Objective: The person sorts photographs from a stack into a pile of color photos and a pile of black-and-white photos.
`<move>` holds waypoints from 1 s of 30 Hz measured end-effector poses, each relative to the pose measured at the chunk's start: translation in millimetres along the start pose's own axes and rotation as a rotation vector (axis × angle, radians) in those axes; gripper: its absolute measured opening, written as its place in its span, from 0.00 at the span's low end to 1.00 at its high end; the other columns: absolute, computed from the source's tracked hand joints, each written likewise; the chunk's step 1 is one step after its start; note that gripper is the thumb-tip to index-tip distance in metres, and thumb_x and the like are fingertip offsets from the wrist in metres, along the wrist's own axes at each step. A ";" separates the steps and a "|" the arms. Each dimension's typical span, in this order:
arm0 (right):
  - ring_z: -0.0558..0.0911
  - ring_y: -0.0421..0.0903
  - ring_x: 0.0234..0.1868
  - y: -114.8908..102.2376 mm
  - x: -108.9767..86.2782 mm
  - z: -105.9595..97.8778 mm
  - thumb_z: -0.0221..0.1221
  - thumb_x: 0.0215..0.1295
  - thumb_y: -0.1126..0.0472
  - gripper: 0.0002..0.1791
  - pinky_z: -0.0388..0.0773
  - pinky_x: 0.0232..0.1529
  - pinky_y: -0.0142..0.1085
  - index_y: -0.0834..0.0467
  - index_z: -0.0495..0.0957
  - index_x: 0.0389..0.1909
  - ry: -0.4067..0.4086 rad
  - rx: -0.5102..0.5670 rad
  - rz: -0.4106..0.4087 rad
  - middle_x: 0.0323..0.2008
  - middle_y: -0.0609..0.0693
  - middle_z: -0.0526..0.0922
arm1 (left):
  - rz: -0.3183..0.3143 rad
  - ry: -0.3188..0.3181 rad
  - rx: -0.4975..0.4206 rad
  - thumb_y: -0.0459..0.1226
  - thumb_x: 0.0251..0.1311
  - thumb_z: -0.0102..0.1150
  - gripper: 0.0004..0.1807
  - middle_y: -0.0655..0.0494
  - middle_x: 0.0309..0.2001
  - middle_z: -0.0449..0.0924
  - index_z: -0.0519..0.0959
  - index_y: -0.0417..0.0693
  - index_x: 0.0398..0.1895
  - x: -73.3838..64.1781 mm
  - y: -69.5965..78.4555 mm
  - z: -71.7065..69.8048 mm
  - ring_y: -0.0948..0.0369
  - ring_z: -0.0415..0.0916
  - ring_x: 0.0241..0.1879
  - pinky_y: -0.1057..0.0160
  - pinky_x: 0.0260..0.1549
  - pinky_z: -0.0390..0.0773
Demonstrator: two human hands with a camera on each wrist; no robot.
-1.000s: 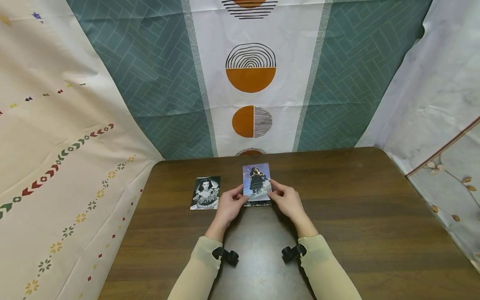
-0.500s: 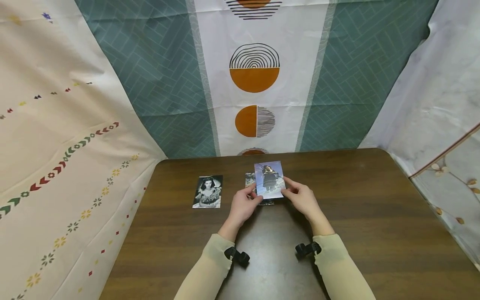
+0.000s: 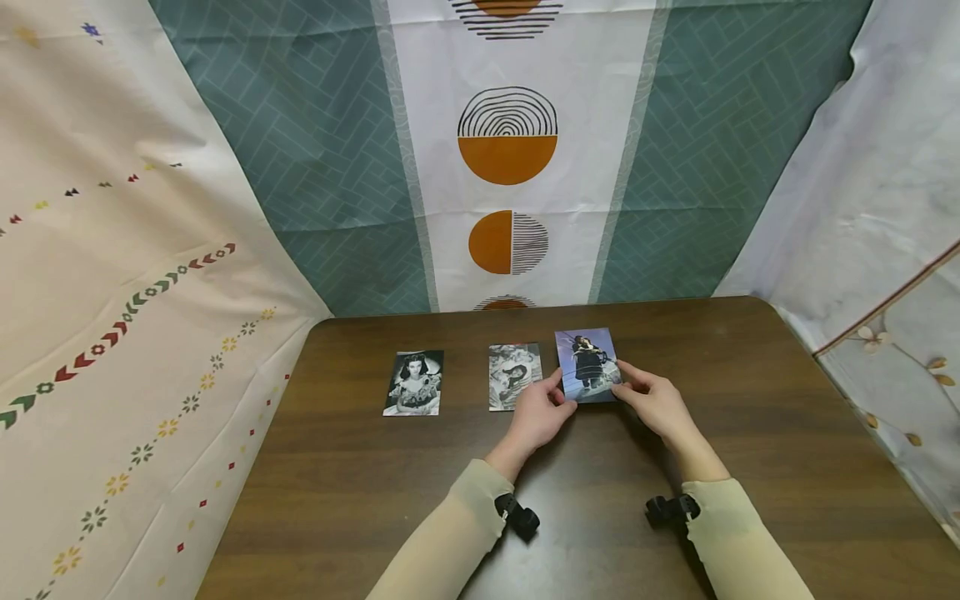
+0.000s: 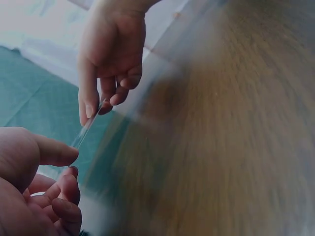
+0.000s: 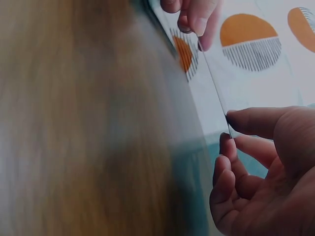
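Observation:
A purple-blue photo card (image 3: pixel 587 363) with a dark-clothed figure on it is held by both hands in the head view. My left hand (image 3: pixel 537 414) pinches its lower left edge between thumb and fingers. On the opposite edge, my right hand (image 3: pixel 657 406) pinches it the same way. Both wrist views show the card edge-on as a thin line, above the wood, with thumb and fingertips on either side. Just left of my left hand lies a black-and-white photo card (image 3: pixel 513 377), its lower right corner partly covered. Farther left lies another black-and-white photo card (image 3: pixel 413 383), showing a dark-haired person.
The brown wooden table (image 3: pixel 750 417) ends at a back edge against a green and white patterned cloth (image 3: pixel 337 167). A cream cloth (image 3: pixel 135 333) hangs at the left, a white one (image 3: pixel 885 208) at the right. Each wrist wears a small black camera.
Both hands have carried the purple-blue card rightward, off the middle black-and-white card, which was mostly covered and now shows. The left card has stayed on the table.

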State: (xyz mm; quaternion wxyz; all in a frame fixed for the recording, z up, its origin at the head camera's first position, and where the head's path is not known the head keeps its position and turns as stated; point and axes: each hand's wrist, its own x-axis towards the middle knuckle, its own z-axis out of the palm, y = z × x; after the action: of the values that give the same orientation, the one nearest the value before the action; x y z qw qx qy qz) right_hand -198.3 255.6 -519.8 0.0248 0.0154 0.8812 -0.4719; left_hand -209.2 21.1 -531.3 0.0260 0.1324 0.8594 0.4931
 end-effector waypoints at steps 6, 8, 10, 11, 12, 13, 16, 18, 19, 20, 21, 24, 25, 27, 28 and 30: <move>0.74 0.54 0.47 13.1 -4.6 -15.5 0.66 0.76 0.50 0.34 0.69 0.44 0.44 0.58 0.72 0.78 -0.002 -0.053 0.027 0.43 0.55 0.82 | -0.015 -0.043 0.032 0.34 0.65 0.72 0.36 0.66 0.27 0.76 0.73 0.38 0.76 7.0 7.5 20.2 0.70 0.66 0.24 0.68 0.36 0.73; 0.75 0.54 0.47 16.8 -4.3 -19.4 0.66 0.76 0.51 0.34 0.69 0.45 0.44 0.59 0.72 0.77 0.004 -0.070 0.023 0.43 0.55 0.84 | -0.026 -0.050 0.050 0.34 0.65 0.72 0.36 0.66 0.27 0.76 0.73 0.39 0.76 9.0 10.7 24.9 0.70 0.66 0.24 0.68 0.36 0.73; 0.75 0.54 0.47 20.5 -3.2 -22.8 0.66 0.75 0.51 0.34 0.69 0.46 0.44 0.60 0.73 0.76 0.010 -0.087 0.017 0.43 0.54 0.84 | -0.034 -0.051 0.077 0.35 0.64 0.72 0.36 0.67 0.27 0.76 0.74 0.40 0.76 11.5 13.3 29.3 0.70 0.66 0.24 0.67 0.36 0.73; 0.76 0.54 0.46 22.3 -2.4 -24.3 0.66 0.75 0.52 0.34 0.69 0.46 0.44 0.61 0.73 0.76 0.007 -0.095 0.012 0.43 0.55 0.85 | -0.040 -0.051 0.092 0.35 0.64 0.72 0.36 0.67 0.27 0.76 0.74 0.40 0.76 12.8 14.4 31.3 0.70 0.67 0.24 0.68 0.37 0.73; 0.76 0.54 0.46 24.1 -1.4 -25.6 0.66 0.75 0.52 0.34 0.70 0.46 0.43 0.61 0.73 0.76 0.005 -0.101 0.011 0.43 0.55 0.85 | -0.048 -0.053 0.107 0.36 0.64 0.72 0.36 0.68 0.27 0.76 0.74 0.41 0.76 14.0 15.4 33.1 0.70 0.67 0.24 0.68 0.37 0.73; 0.76 0.54 0.47 26.0 -0.3 -26.9 0.67 0.75 0.52 0.34 0.70 0.46 0.43 0.62 0.73 0.76 -0.002 -0.104 0.012 0.43 0.55 0.85 | -0.056 -0.054 0.122 0.37 0.64 0.72 0.36 0.68 0.27 0.77 0.75 0.42 0.76 15.0 16.3 34.6 0.70 0.67 0.24 0.68 0.37 0.73; 0.76 0.53 0.47 30.8 2.8 -30.1 0.67 0.74 0.50 0.37 0.71 0.46 0.42 0.62 0.71 0.77 -0.039 -0.095 0.014 0.46 0.56 0.83 | -0.075 -0.054 0.163 0.38 0.63 0.72 0.36 0.69 0.27 0.77 0.76 0.44 0.76 18.1 18.7 38.2 0.70 0.69 0.25 0.67 0.37 0.74; 0.76 0.52 0.47 33.3 4.7 -31.8 0.69 0.73 0.50 0.39 0.72 0.45 0.40 0.62 0.70 0.78 -0.065 -0.082 0.019 0.48 0.57 0.82 | -0.089 -0.054 0.182 0.39 0.63 0.72 0.36 0.70 0.27 0.77 0.76 0.45 0.75 19.5 19.9 39.7 0.69 0.71 0.26 0.67 0.36 0.75; 0.76 0.51 0.46 34.2 5.4 -32.7 0.69 0.72 0.50 0.40 0.72 0.44 0.40 0.62 0.68 0.79 -0.082 -0.080 0.015 0.49 0.58 0.81 | -0.093 -0.053 0.191 0.39 0.63 0.72 0.36 0.70 0.27 0.77 0.76 0.46 0.75 20.0 20.4 40.3 0.69 0.72 0.27 0.67 0.36 0.75; 0.76 0.51 0.45 35.0 6.1 -33.5 0.70 0.71 0.50 0.41 0.73 0.43 0.39 0.63 0.68 0.79 -0.095 -0.081 0.008 0.49 0.59 0.81 | -0.097 -0.054 0.203 0.40 0.63 0.73 0.35 0.71 0.27 0.78 0.77 0.46 0.75 20.5 20.7 41.0 0.69 0.72 0.28 0.67 0.36 0.75; 0.76 0.50 0.44 35.8 6.6 -34.3 0.71 0.70 0.50 0.43 0.73 0.42 0.39 0.64 0.68 0.79 -0.108 -0.087 0.000 0.49 0.59 0.81 | -0.101 -0.054 0.212 0.40 0.63 0.73 0.35 0.71 0.27 0.78 0.77 0.47 0.75 20.9 21.0 41.6 0.69 0.73 0.29 0.66 0.37 0.76; 0.75 0.49 0.41 37.4 7.1 -36.6 0.74 0.67 0.52 0.45 0.72 0.39 0.37 0.68 0.68 0.77 -0.132 -0.114 -0.032 0.49 0.61 0.81 | -0.109 -0.064 0.245 0.42 0.64 0.73 0.35 0.72 0.27 0.78 0.77 0.49 0.75 21.7 21.6 43.2 0.69 0.75 0.31 0.66 0.37 0.76; 0.75 0.49 0.40 37.7 6.9 -37.3 0.74 0.66 0.53 0.45 0.72 0.38 0.37 0.69 0.67 0.77 -0.139 -0.124 -0.043 0.49 0.61 0.81 | -0.107 -0.066 0.258 0.42 0.63 0.73 0.35 0.72 0.27 0.78 0.77 0.49 0.75 22.1 22.0 43.5 0.69 0.76 0.32 0.66 0.37 0.76; 0.75 0.48 0.40 38.4 6.6 -38.3 0.75 0.65 0.54 0.45 0.72 0.38 0.37 0.70 0.68 0.76 -0.141 -0.144 -0.056 0.49 0.60 0.81 | -0.107 -0.073 0.280 0.43 0.64 0.73 0.35 0.73 0.28 0.78 0.78 0.50 0.75 22.7 22.7 44.0 0.69 0.77 0.33 0.66 0.37 0.76; 0.75 0.48 0.40 38.7 6.6 -38.7 0.75 0.65 0.54 0.45 0.72 0.38 0.37 0.70 0.68 0.76 -0.140 -0.151 -0.060 0.48 0.60 0.81 | -0.106 -0.076 0.291 0.44 0.63 0.73 0.35 0.73 0.28 0.78 0.78 0.50 0.75 23.1 23.0 44.2 0.69 0.77 0.33 0.66 0.37 0.76; 0.74 0.48 0.39 39.1 6.7 -39.1 0.75 0.65 0.53 0.46 0.71 0.38 0.37 0.70 0.68 0.76 -0.136 -0.167 -0.066 0.48 0.60 0.81 | -0.107 -0.081 0.305 0.44 0.63 0.73 0.35 0.73 0.27 0.78 0.78 0.50 0.74 23.6 23.7 44.4 0.70 0.76 0.32 0.67 0.36 0.75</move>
State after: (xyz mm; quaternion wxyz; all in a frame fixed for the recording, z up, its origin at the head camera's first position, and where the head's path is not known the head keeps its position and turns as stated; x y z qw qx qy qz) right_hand -204.1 309.8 -531.0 0.0701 -0.0476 0.9137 -0.3976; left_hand -219.4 75.7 -531.8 0.0665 0.1085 0.9285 0.3490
